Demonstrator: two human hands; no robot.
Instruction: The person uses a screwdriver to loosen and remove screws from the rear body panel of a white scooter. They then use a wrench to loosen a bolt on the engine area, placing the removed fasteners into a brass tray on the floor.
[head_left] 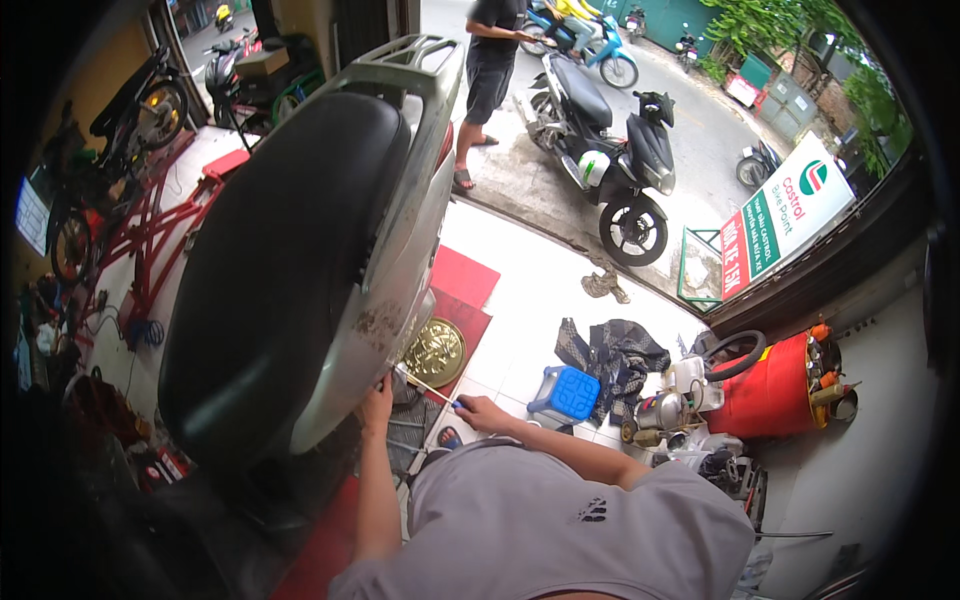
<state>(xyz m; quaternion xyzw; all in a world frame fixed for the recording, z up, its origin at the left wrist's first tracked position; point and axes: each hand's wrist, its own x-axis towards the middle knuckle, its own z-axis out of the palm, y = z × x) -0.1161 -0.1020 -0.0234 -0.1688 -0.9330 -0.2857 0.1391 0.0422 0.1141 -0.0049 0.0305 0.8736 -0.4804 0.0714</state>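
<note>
A scooter with a long black seat [290,250] and a scuffed silver side panel [375,320] stands close on my left. My right hand [483,414] is closed round the blue handle of a screwdriver [430,388]. Its long thin shaft slants up and left, with the tip at the lower edge of the side panel. Beside that tip, my left hand [375,404] is raised against the panel's underside. Its fingers are partly hidden by the panel, so I cannot see what they grip.
A gold embossed disc [436,353] lies beyond the screwdriver on a red surface. To my right are a blue stool [570,390], dark patterned cloth [625,355] and a red drum [765,390]. A person [490,80] stands near a parked black scooter [610,140].
</note>
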